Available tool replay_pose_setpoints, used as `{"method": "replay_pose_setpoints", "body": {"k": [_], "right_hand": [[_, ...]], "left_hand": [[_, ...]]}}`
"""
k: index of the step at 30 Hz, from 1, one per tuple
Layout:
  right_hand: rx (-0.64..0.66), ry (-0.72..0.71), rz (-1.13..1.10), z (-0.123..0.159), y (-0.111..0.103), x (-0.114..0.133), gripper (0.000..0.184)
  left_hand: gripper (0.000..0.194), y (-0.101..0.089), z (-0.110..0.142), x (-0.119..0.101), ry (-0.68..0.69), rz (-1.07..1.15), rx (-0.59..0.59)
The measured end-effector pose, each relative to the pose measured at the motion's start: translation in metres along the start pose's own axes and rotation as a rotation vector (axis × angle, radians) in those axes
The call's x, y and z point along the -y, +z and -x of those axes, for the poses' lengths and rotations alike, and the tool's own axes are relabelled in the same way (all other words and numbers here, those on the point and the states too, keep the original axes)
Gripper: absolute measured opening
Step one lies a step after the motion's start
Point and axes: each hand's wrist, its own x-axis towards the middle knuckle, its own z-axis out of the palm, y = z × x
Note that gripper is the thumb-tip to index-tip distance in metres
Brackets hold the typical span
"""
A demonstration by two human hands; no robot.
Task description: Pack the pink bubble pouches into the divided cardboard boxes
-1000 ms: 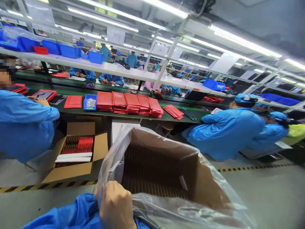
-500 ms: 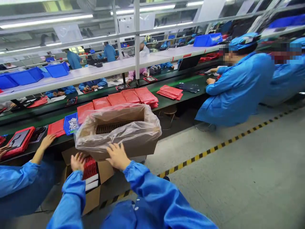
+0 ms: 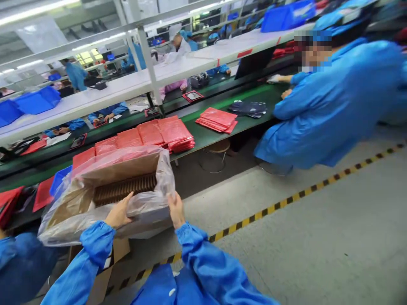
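Observation:
A large cardboard box (image 3: 136, 163) lined with a clear plastic bag (image 3: 71, 226) stands tilted before me at the bench edge. Inside it is a row of upright brown cardboard dividers (image 3: 125, 189). My left hand (image 3: 120, 213) is closed over the near rim, fingers inside and thumb outside, with the plastic under it. At the right near corner, my right hand (image 3: 176, 210) grips the box through the liner; its fingertips are partly hidden. Below, partly covered by the box and my left sleeve, is an open carton (image 3: 101, 281).
Red bubble pouches (image 3: 149, 133) lie in stacks along the green bench (image 3: 206, 144). A co-worker in a blue coat (image 3: 337, 101) sits at the right; another's sleeve (image 3: 22, 262) is at the lower left. A stool (image 3: 219, 147) stands under the bench. Yellow-black tape (image 3: 254, 218) crosses the floor.
My left hand has come up from above the lower carton onto the box's near rim. My right hand has shifted to the right corner. The box sits further left in view and more tilted.

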Motion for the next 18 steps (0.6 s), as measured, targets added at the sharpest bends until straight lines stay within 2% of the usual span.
{"method": "replay_pose_setpoints", "body": {"k": [3,4,6,8,10,13,15,16,18], "right_hand": [[0.012,0.066,-0.33,-0.052,-0.004,0.004,0.039],[0.017,0.077,-0.393,-0.066,-0.008,0.006,0.039],[0.019,0.087,-0.417,-0.083,-0.021,0.008,0.036],[0.008,0.107,-0.41,-0.086,-0.037,0.005,0.03],[-0.004,0.115,-0.407,-0.077,-0.047,-0.003,0.03],[0.015,0.089,-0.321,-0.053,-0.044,-0.029,0.029],[0.021,0.053,-0.146,-0.039,-0.032,-0.054,0.021],[0.028,0.032,-0.052,-0.034,-0.026,-0.068,0.019],[0.065,-0.002,0.088,-0.034,-0.018,-0.094,0.021]], "left_hand": [[0.046,0.002,-0.026,-0.013,-0.045,-0.052,-0.025],[0.038,0.001,-0.03,-0.018,-0.056,-0.068,-0.035],[0.037,-0.002,-0.03,-0.03,-0.061,-0.086,-0.056],[0.038,-0.002,-0.019,-0.047,-0.044,-0.083,-0.054],[0.035,0.003,-0.002,-0.066,-0.006,-0.063,0.063],[0.028,0.023,0.021,-0.09,0.009,-0.075,0.468],[0.021,0.039,0.028,-0.099,-0.061,-0.111,0.669],[0.017,0.046,0.027,-0.099,-0.111,-0.107,0.704],[0.01,0.05,0.02,-0.089,-0.202,-0.017,0.694]]}}
